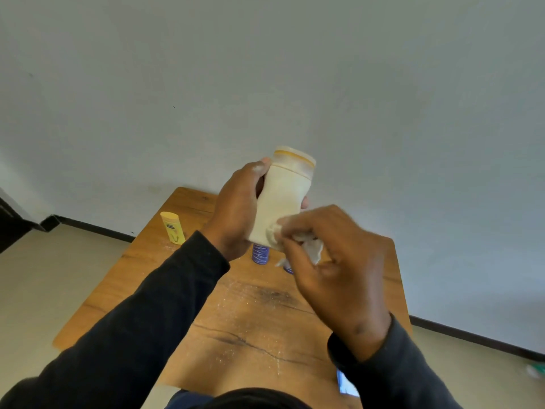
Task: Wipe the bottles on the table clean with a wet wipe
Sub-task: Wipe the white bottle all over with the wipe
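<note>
My left hand (236,208) grips a cream-white bottle (281,196) with a pale cap ringed in yellow, held up above the wooden table (177,276). My right hand (333,261) holds a crumpled white wet wipe (309,243) pressed against the bottle's lower part. A yellow bottle (172,227) stands at the far left of the table. A purple patterned bottle (260,253) stands behind my hands, and a second purple one (288,269) is mostly hidden by my right hand.
White powder or dust is scattered over the tabletop. A blue-white packet (346,385) lies at the near right edge, partly under my right sleeve. A pale wall rises behind the table, with beige floor on both sides.
</note>
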A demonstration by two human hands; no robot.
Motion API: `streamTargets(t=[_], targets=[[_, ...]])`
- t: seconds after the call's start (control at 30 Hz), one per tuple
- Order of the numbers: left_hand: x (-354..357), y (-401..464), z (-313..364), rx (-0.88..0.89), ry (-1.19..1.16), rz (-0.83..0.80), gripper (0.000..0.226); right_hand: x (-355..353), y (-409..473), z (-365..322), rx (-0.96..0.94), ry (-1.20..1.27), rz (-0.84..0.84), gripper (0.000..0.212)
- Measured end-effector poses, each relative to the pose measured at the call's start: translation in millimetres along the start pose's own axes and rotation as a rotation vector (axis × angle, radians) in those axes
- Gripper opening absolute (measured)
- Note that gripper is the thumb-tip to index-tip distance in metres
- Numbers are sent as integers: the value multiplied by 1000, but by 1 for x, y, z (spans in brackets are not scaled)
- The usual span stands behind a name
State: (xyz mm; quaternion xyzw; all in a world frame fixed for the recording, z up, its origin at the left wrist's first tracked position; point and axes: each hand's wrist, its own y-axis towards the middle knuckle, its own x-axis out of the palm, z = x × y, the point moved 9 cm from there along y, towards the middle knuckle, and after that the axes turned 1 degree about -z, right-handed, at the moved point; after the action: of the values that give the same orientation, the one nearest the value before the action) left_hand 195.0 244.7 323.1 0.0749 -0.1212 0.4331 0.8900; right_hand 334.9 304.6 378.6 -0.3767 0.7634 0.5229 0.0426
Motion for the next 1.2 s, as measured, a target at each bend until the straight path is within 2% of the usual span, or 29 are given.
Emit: streamTargets(t=[0.07,0.17,0.23,0.37,0.4,0.43,0.53,0.6,0.8,0.93,1.0,1.07,1.2], targets=[[-2,0,-3,-7,-1,15,53,2,-1,1,3,4,-9,12],[2,-3,-8,-17,8,27,42,-16,13,25,120,26,141,8],[6,-5,-8,-16,-19,29,43,-22,16,27,127,25,166,9],[9,-9,-4,-32,-104,42,50,8,-3,-15,-55,28,-78,16],[11,-10,-5,-45,-126,38,51,12,-7,-22,-94,5,-94,17],[14,-10,-7,-50,-152,29,53,11,-5,-21,-96,-3,-65,17],[23,-13,-11,-40,-142,-19,54,-10,15,7,29,-1,158,15],[27,-13,-14,-62,-161,-45,54,-17,22,16,59,8,210,14],[10,-8,-9,-73,-187,49,45,15,-7,-15,-58,95,-33,14],[19,-8,-9,-46,-222,-2,46,1,8,5,23,56,130,14],[19,-8,-8,-15,-223,1,54,-8,15,17,85,77,195,10],[10,-6,-5,10,-207,72,58,-7,13,18,92,119,149,9],[0,-6,-2,33,-159,143,56,10,-6,-2,-20,87,-33,10]])
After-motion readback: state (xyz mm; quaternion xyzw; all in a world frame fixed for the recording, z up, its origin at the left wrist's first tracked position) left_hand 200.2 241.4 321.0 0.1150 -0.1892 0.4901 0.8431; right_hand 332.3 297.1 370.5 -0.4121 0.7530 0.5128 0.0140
